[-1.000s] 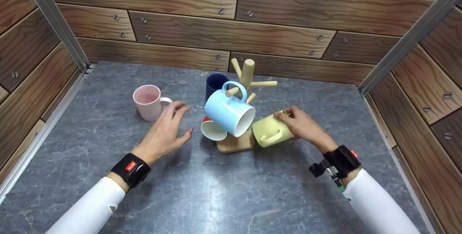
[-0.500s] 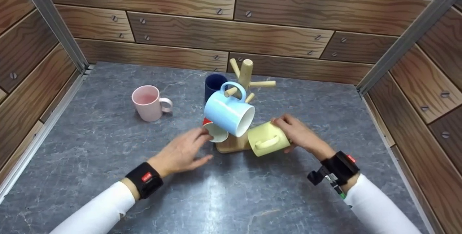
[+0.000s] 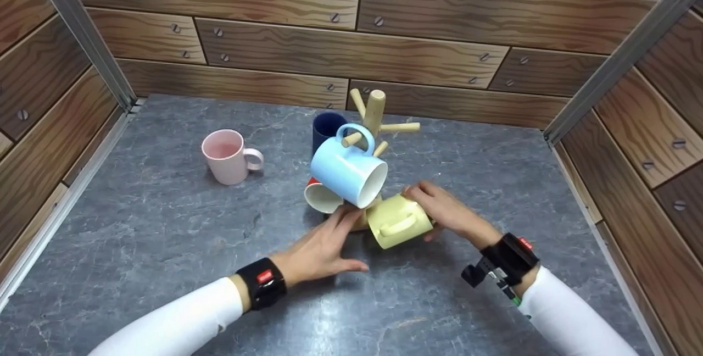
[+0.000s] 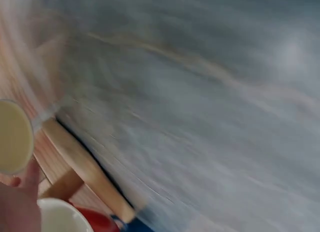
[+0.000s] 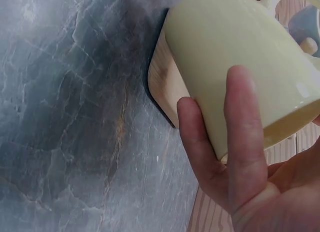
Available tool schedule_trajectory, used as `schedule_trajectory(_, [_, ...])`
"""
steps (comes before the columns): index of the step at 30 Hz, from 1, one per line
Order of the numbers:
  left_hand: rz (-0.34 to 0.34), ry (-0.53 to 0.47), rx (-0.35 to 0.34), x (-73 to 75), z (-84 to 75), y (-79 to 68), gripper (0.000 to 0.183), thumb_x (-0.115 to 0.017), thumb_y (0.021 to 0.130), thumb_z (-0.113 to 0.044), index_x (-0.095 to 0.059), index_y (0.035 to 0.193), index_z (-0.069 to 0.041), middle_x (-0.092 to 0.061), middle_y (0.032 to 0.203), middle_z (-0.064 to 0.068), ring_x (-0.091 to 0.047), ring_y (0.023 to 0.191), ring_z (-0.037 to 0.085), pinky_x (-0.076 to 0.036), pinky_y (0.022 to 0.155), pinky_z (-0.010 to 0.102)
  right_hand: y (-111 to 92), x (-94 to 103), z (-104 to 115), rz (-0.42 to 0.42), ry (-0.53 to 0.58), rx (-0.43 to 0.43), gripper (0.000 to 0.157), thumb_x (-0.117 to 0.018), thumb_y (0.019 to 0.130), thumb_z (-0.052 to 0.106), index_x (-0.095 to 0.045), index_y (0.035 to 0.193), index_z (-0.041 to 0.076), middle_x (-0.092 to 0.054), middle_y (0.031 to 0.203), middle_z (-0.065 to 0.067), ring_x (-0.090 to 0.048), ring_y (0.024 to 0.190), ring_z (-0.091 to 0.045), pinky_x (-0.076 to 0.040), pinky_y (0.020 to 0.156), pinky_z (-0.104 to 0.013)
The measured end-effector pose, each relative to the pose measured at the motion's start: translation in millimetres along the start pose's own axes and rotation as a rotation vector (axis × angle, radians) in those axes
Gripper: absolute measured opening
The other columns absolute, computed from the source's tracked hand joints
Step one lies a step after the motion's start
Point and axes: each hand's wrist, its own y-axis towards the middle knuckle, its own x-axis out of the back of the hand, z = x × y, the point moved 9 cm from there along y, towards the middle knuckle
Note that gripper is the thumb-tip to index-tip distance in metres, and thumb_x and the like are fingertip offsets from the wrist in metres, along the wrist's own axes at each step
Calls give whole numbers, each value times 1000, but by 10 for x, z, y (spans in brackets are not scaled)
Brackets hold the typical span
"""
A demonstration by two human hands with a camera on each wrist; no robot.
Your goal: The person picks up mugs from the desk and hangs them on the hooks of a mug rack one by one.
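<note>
My right hand (image 3: 447,213) grips a pale yellow mug (image 3: 399,221), tilted on its side with its handle toward the head camera. In the right wrist view, fingers lie along the yellow mug's wall near its open rim. My left hand (image 3: 324,249) reaches in from the left, fingers extended and thumb apart, its fingertips close to the yellow mug's left end. A wooden mug tree (image 3: 375,114) stands behind; its base (image 4: 87,167) shows in the left wrist view. A light blue mug (image 3: 349,172) hangs by its handle on one peg. Below it, a red mug (image 3: 324,196) with a white inside is partly hidden.
A pink mug (image 3: 226,158) stands upright on the grey marbled tabletop (image 3: 137,224), left of the tree. Behind the blue mug is a dark blue mug (image 3: 328,125). Wood-patterned walls (image 3: 274,43) enclose the back and both sides.
My left hand has moved right and forward from beside the pink mug to the yellow mug's left end. My right hand has brought the yellow mug left and toward the head camera.
</note>
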Motion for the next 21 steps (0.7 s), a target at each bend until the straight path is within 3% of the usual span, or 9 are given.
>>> schedule_trajectory(4, [4,-92,71,-73,-7,120,121,-92,76,-43,-14,165,-16,-21,168,12,-30,150,24,-32,121,38,-15,-49,31,28,3,22,54,-50,102,52,-56,131,6,-59,110,-19,-64,82,-29,-62,54,-45])
schedule_trajectory(7, [-16,-147,107,-97,3,193,126,-94,74,-39,-12,166,-16,-19,168,11,-26,152,21,-29,123,38,-24,-86,54,49,15,36,50,-49,103,51,-56,131,10,-59,113,-19,-65,84,-30,-62,56,-49])
schedule_trajectory(11, [-44,-197,154,-126,34,238,122,-96,73,-36,-16,163,-13,-30,162,11,-34,147,21,-30,122,38,-21,-129,70,68,32,37,44,-48,105,49,-58,130,14,-59,113,-19,-65,83,-30,-61,59,-55])
schedule_trajectory(15, [-70,-232,189,-135,69,242,105,-95,74,-34,-31,153,-11,-44,150,12,-45,138,22,-35,119,38,-17,-160,68,109,48,33,46,-46,106,50,-59,132,15,-60,111,-18,-65,83,-29,-62,61,-55])
schedule_trajectory(21, [-89,-275,228,-154,103,219,97,-91,76,-41,-37,152,-13,-48,148,12,-45,135,18,-36,118,38,-29,-164,64,195,96,50,59,-46,106,57,-56,139,10,-61,109,-18,-64,87,-28,-63,64,-44])
